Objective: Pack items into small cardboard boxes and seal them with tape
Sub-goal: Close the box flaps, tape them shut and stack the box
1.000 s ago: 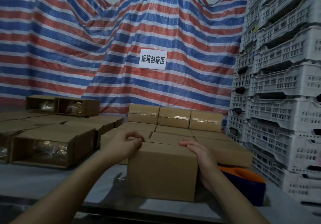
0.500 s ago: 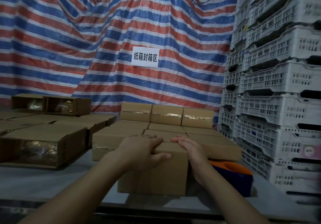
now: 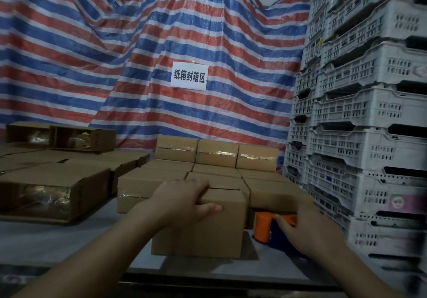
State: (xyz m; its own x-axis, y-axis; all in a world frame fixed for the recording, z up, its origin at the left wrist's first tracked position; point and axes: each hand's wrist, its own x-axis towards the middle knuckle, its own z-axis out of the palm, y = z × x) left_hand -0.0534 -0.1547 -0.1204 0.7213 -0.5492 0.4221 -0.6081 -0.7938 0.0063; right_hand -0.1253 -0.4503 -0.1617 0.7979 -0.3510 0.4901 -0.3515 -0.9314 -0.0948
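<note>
The left hand (image 3: 184,201) is clamping the box (image 3: 203,226) flaps closed; the right hand (image 3: 309,233), at three o'clock, is closing on the tape dispenser (image 3: 265,226). Loosening pressure could spring the flaps.

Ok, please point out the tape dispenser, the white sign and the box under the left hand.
tape dispenser (image 3: 262,225), head view, orange side.
white sign (image 3: 189,76), head view, middle.
box (image 3: 208,233), head view, front face.

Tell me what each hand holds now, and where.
Left hand grips the box at its top front edge; right hand is on the tape dispenser, grip unclear.
</note>
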